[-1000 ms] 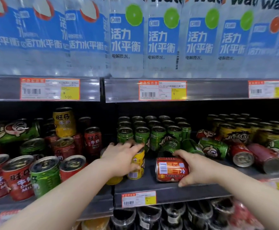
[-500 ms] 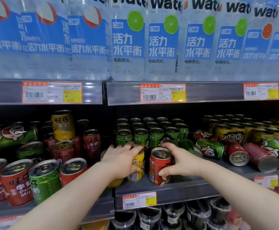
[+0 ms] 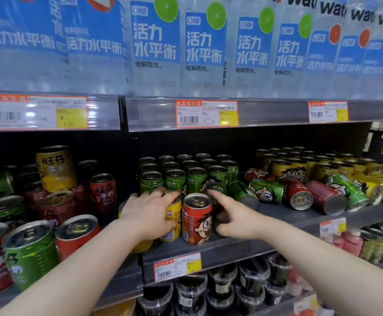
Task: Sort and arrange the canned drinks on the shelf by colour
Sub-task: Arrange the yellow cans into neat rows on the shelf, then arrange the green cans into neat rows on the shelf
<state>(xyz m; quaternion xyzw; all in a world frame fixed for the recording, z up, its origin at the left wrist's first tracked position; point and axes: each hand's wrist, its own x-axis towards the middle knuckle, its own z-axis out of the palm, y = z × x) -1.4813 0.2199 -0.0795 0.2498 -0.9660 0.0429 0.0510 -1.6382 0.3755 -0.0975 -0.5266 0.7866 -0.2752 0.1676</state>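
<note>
A red can (image 3: 196, 221) stands upright at the front of the middle shelf (image 3: 231, 252). Left of it, touching, is a yellow can (image 3: 171, 224), and my left hand (image 3: 148, 215) grips it from above and the left. My right hand (image 3: 235, 216) hovers just right of the red can with fingers spread, apart from it, holding nothing. Upright green cans (image 3: 186, 176) stand in rows behind both hands. To the right, green (image 3: 265, 190), red (image 3: 298, 197) and yellow (image 3: 284, 169) cans lie or stand mixed.
On the left shelf section red, green and yellow cans (image 3: 56, 169) are piled in disorder. Large water bottles (image 3: 204, 46) fill the shelf above, with price tags (image 3: 206, 114) on its edge. Dark jars (image 3: 220, 290) sit on the shelf below.
My right hand turned the red can from lying on its side to upright beside the yellow can, then let go and opened. My left hand stayed on the yellow can.
</note>
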